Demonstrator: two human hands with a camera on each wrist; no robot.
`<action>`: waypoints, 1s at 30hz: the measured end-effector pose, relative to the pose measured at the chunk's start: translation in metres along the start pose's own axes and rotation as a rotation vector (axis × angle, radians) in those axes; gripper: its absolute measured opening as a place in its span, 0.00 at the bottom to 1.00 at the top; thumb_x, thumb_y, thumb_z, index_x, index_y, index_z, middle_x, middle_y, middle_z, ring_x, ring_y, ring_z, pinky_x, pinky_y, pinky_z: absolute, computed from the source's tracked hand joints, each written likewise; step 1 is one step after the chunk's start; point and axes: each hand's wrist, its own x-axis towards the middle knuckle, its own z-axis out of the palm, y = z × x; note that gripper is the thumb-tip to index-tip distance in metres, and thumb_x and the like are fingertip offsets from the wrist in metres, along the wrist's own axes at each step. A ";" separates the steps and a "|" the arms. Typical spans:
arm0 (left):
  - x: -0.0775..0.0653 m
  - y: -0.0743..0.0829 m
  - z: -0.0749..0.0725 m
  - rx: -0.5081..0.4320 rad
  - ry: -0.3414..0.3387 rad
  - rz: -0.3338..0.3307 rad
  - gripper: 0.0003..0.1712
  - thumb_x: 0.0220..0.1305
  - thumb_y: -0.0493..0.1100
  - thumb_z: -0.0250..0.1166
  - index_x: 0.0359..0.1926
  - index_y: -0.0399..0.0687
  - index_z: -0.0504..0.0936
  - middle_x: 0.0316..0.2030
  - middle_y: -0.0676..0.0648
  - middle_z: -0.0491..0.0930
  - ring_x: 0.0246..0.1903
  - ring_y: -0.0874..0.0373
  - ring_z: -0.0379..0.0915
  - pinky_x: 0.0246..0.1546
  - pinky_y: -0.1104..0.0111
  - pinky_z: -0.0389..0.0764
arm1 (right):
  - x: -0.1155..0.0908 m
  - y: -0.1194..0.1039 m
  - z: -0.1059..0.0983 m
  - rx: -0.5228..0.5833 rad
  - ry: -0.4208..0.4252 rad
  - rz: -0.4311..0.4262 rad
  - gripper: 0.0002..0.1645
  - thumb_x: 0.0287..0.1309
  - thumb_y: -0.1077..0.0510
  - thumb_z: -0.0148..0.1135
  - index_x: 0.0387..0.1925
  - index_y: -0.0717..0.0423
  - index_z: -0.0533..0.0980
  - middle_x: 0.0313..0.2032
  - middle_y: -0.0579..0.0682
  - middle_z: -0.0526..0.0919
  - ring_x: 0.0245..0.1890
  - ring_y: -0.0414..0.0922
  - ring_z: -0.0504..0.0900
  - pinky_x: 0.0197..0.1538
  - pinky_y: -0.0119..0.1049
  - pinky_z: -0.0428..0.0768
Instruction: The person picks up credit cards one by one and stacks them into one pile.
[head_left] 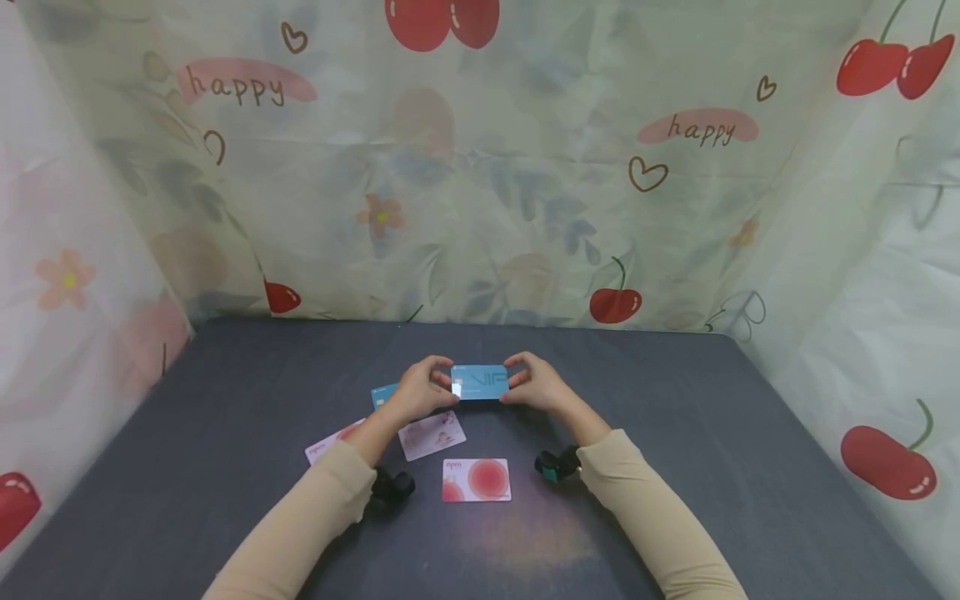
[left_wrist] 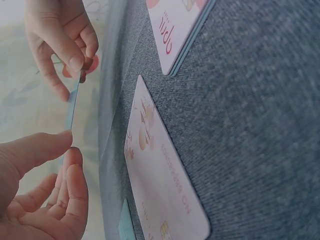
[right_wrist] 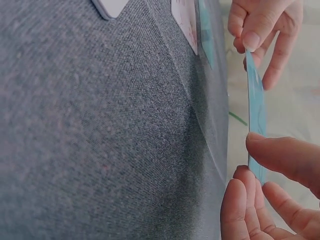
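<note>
A blue card with "VIP" on its face (head_left: pixel 480 382) is held up between both hands, its face toward the head camera. At its left end, the thumb and fingers of my left hand (head_left: pixel 420 392) pinch the edge. My right hand (head_left: pixel 542 387) grips the opposite end the same way. Seen from the right wrist, the card (right_wrist: pixel 256 110) appears nearly edge-on, raised off the table. Below the hands lies a pale pink card (head_left: pixel 432 435), tilted. Nearer the front is a white card with red circles (head_left: pixel 477 481); the left wrist view shows blue edges under this card (left_wrist: pixel 177 30).
Another blue card (head_left: pixel 383 395) lies partly behind the left hand. A white-and-pink card (head_left: pixel 333 440) is partly covered by the left forearm. The dark grey table (head_left: pixel 675 467) meets a printed curtain (head_left: pixel 480 233) at the back and sides.
</note>
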 end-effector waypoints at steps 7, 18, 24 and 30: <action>-0.003 -0.002 0.000 0.010 -0.008 0.030 0.34 0.50 0.30 0.67 0.60 0.36 0.68 0.41 0.38 0.79 0.40 0.48 0.81 0.38 0.65 0.81 | -0.001 0.002 -0.001 -0.009 -0.011 -0.011 0.34 0.45 0.65 0.70 0.56 0.60 0.68 0.39 0.59 0.81 0.33 0.43 0.78 0.37 0.31 0.76; -0.006 -0.004 -0.002 -0.014 -0.030 0.015 0.34 0.51 0.30 0.66 0.61 0.37 0.67 0.42 0.39 0.77 0.40 0.50 0.80 0.38 0.66 0.81 | -0.009 0.000 -0.003 -0.003 -0.034 -0.045 0.34 0.45 0.66 0.69 0.56 0.61 0.68 0.39 0.60 0.80 0.33 0.43 0.81 0.39 0.35 0.79; -0.008 -0.006 -0.003 -0.028 -0.044 0.040 0.34 0.51 0.29 0.66 0.61 0.35 0.67 0.42 0.38 0.77 0.40 0.49 0.80 0.37 0.66 0.81 | -0.012 0.000 -0.003 -0.011 -0.042 -0.057 0.34 0.45 0.65 0.69 0.57 0.61 0.67 0.39 0.59 0.80 0.30 0.42 0.80 0.38 0.34 0.78; -0.014 -0.004 -0.006 -0.033 -0.062 0.032 0.34 0.52 0.29 0.66 0.62 0.35 0.66 0.43 0.37 0.76 0.40 0.50 0.80 0.36 0.67 0.80 | -0.015 -0.001 -0.003 -0.005 -0.052 -0.073 0.34 0.45 0.65 0.69 0.56 0.62 0.67 0.38 0.60 0.80 0.33 0.44 0.82 0.38 0.35 0.79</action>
